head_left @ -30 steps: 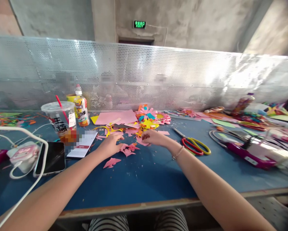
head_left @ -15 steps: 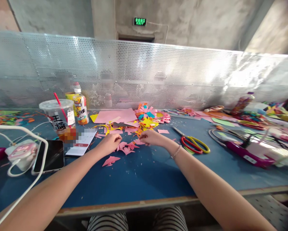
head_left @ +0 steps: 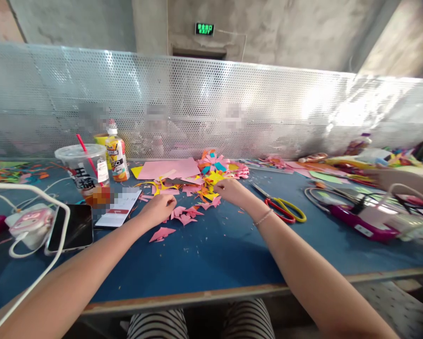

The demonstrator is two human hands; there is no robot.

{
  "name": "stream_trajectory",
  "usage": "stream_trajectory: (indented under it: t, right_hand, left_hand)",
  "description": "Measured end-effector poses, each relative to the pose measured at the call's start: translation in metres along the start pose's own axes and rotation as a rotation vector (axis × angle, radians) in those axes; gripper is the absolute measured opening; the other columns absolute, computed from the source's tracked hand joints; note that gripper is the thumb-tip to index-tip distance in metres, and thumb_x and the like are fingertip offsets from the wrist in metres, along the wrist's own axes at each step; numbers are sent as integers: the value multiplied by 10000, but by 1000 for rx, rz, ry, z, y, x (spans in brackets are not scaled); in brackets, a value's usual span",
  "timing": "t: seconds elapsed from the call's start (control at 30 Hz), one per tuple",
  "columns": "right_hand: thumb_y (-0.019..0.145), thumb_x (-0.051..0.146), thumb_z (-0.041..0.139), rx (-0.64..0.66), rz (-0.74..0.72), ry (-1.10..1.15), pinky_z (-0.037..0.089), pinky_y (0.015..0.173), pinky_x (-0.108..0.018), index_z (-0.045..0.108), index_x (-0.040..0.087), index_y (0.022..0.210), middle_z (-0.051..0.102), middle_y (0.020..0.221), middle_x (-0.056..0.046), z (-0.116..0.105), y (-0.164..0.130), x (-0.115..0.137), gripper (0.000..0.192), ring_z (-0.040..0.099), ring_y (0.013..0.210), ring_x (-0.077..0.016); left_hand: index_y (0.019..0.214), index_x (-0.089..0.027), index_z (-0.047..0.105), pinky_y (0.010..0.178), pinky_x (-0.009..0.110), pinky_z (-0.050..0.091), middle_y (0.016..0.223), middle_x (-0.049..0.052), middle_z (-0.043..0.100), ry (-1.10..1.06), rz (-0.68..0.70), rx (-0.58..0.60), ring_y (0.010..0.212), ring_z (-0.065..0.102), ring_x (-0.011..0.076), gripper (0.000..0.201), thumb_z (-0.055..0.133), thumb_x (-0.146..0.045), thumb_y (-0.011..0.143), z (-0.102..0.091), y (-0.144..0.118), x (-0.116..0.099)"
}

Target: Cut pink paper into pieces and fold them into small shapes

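My left hand (head_left: pixel 158 208) rests on the blue table (head_left: pixel 211 254) with its fingers curled over small pink paper scraps (head_left: pixel 183 215); what it grips, if anything, is hidden. My right hand (head_left: pixel 232 190) reaches into the pile of pink, yellow and orange paper cuttings (head_left: pixel 204 186), fingers bent on the scraps. One pink scrap (head_left: pixel 161 233) lies apart, nearer to me. A large pink sheet (head_left: pixel 169 169) lies behind the pile.
Red and yellow scissors (head_left: pixel 285 208) lie right of my right hand. A plastic cup with a straw (head_left: pixel 84 172), a bottle (head_left: pixel 115 153), a phone (head_left: pixel 70 227) and white cables are on the left. A glue gun (head_left: pixel 359 221) and another person's hand (head_left: pixel 402 179) are at the right.
My right hand has moved away from me and up into the paper pile. My left hand has stayed on the pink scraps. Another person's hand has come into view at the right.
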State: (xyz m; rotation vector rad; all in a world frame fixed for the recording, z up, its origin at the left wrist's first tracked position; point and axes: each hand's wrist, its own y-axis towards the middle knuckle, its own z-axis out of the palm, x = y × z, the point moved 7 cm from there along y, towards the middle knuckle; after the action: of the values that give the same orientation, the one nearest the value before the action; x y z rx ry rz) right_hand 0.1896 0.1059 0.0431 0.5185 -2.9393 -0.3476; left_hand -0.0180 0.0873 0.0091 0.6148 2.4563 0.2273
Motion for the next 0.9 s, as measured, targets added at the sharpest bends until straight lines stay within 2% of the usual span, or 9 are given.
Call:
stream_trajectory:
  t: [0.17,0.3,0.47,0.57,0.73,0.9]
  right_hand:
    - [703,138,468,84,44,-57,349,596,-236,645,95,824,644,821,-124,14,2,-19,219,554,723,-184]
    - [702,161,505,159,19,-60,384,682,-258,636,122,950,629,964,-140,25,0,-16,283,556,868,-235]
    - [707,178,525,198,-51,-28,375,753,-253,636,165,936,626,971,-92,25,-1,-9,255,532,924,-213]
    - [686,172,540,196,-82,-12,367,684,-223,633,157,867,630,907,-72,21,-2,-5,205,536,837,-178]
    - [657,105,483,184,-62,-3,293,515,-213,611,134,683,606,669,-39,17,-4,-5,134,472,574,-111]
    - [656,113,475,80,15,21,286,507,-212,575,127,624,590,632,-36,9,1,-17,105,457,560,-102]
  left_hand:
    - [692,-193,605,547,247,335,663,27,625,40,14,1,583,539,153,229,405,-290,751,-1,-1,-3]
    - [683,-190,595,537,243,329,652,24,623,54,22,-10,583,542,150,230,403,-293,754,-1,-2,-5]
    - [718,-180,597,493,240,312,574,12,590,23,-1,19,482,510,130,228,408,-303,748,0,-4,-5]
    - [702,-180,593,491,241,311,577,14,589,28,7,21,478,504,129,226,409,-303,744,-1,-5,-8]
    - [690,-179,598,498,238,310,601,24,603,39,22,14,497,500,130,231,408,-298,747,-3,-6,-11]
    - [656,-179,591,502,244,320,575,19,587,38,23,29,509,509,140,217,422,-287,738,-2,-5,-10]
